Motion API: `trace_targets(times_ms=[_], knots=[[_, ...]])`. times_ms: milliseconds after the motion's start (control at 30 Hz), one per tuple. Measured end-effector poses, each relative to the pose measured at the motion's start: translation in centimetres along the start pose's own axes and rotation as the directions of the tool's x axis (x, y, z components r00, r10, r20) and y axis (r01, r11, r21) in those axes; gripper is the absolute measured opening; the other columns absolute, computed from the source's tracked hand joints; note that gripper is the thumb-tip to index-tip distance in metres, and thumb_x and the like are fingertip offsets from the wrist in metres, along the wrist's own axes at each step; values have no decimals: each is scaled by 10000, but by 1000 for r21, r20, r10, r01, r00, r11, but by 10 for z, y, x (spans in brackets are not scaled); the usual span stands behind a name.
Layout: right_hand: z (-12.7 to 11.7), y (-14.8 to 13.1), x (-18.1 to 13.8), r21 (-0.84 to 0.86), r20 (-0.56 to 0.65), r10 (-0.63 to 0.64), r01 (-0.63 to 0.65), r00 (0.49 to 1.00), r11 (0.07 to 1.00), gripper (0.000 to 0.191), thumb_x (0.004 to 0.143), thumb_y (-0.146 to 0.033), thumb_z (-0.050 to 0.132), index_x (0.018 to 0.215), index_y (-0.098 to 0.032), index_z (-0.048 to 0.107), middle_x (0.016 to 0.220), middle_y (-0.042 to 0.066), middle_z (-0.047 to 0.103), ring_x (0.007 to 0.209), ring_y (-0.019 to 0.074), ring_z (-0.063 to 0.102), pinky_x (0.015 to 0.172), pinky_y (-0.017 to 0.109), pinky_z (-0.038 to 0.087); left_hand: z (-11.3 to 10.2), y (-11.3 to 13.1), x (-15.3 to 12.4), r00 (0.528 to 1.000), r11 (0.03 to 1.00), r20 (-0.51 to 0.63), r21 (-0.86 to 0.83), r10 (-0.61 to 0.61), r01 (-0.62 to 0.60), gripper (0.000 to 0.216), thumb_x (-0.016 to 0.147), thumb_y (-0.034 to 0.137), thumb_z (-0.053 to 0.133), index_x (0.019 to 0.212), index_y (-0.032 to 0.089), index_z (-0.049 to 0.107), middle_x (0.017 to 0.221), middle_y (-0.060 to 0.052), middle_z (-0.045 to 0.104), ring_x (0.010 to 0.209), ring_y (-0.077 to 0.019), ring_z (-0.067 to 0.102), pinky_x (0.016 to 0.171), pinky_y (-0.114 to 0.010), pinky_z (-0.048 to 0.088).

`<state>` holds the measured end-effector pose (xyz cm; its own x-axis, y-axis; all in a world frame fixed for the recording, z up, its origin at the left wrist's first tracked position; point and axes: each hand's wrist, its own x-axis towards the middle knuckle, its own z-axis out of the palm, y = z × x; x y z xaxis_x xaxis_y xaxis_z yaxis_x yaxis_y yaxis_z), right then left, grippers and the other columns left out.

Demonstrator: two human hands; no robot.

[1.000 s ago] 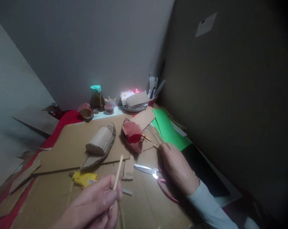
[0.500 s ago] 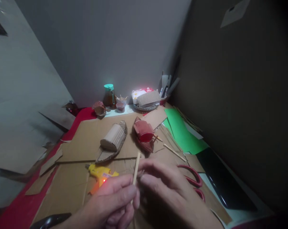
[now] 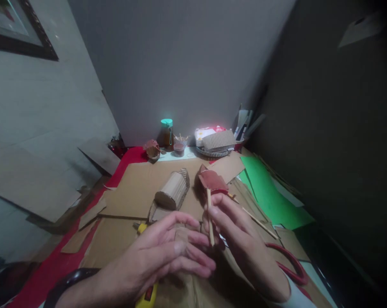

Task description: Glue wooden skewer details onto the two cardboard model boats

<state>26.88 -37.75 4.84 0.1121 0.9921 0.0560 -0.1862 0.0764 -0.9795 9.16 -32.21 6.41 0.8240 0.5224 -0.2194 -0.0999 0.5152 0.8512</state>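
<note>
Nearest, a yellow glue gun (image 3: 147,295) lies partly hidden behind my left wrist. My left hand (image 3: 161,250) is extended toward the right, fingers spread; its grip is wide and holds nothing, though I cannot tell whether a fingertip touches the stick. My right hand (image 3: 243,235) enters from the right, angled inward; its grip is closed, pinching a pale stick (image 3: 210,220) nearly upright between thumb and fingers. Status: this stick appears joined to neither boat. Beyond, the cardboard boat (image 3: 172,190) has its rounded roof in place but is uncoloured; I judge it the less finished. Beside it, the red boat (image 3: 212,179) is roofed and coloured, front end obscured. Rightward, a second stick (image 3: 260,223) lies loose.
</note>
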Motion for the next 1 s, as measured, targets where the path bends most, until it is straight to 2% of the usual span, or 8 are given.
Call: trace_targets(times_ms=[133,300,400,533,667,767,900,1000], knots=[[-2,2,-1,-27,14,-14,15,1000,1000,218,969,-409,551,905,-204,512,693,-61,504,594,71,412,536,181,353,-5,-1,0,999,1000,-31,-11,-23,23,133,941,161,543,1070,172,568,1063,-120,726,993,-280,728,896,-384,551],[-2,3,-4,1,6,6,-6,1000,1000,181,964,-369,568,899,-205,530,748,-39,550,630,77,476,559,186,378,-10,-3,0,999,999,-49,34,6,-4,155,930,226,575,1076,181,543,859,-106,767,737,-234,767,652,-303,600],[-5,3,-4,-6,9,-54,54,999,999,177,959,-359,573,884,-202,535,792,-15,577,700,103,524,624,213,423,-12,-2,-2,999,995,-53,102,4,1,122,930,283,569,977,171,559,744,-85,747,579,-194,728,541,-265,567],[-8,2,-3,-154,-64,-156,145,986,977,157,968,-326,549,867,-206,552,855,2,595,749,122,524,663,238,425,-17,2,-8,975,979,-220,204,35,11,209,937,328,547,814,165,590,611,-21,666,455,-112,611,456,-188,468],[-13,0,-4,-227,-169,-286,246,943,942,129,955,-273,561,840,-216,567,916,3,588,772,129,508,680,258,416,-34,12,-12,917,958,-349,271,192,-97,199,896,347,623,787,181,630,507,37,557,387,-39,440,416,-134,354],[-17,-4,-4,-263,-297,-380,307,876,915,73,927,-212,562,858,-215,585,921,13,580,740,130,491,631,259,400,-48,20,-11,881,927,-360,321,308,-193,162,866,331,643,794,186,657,540,31,528,415,-51,415,400,-141,343],[-21,-8,-1,-250,-418,-437,361,796,898,142,893,-125,496,827,-204,594,847,31,551,768,150,496,649,276,387,-54,21,-7,842,900,-371,346,392,-267,174,882,284,587,754,183,646,572,15,499,462,-76,396,394,-155,330],[-27,-8,-1,-174,-409,-405,366,818,914,171,834,-90,467,762,-205,571,706,10,469,666,144,459,607,289,360,-51,20,-5,829,896,-372,320,418,-308,163,876,244,577,740,179,639,565,16,473,470,-81,378,399,-160,326]])
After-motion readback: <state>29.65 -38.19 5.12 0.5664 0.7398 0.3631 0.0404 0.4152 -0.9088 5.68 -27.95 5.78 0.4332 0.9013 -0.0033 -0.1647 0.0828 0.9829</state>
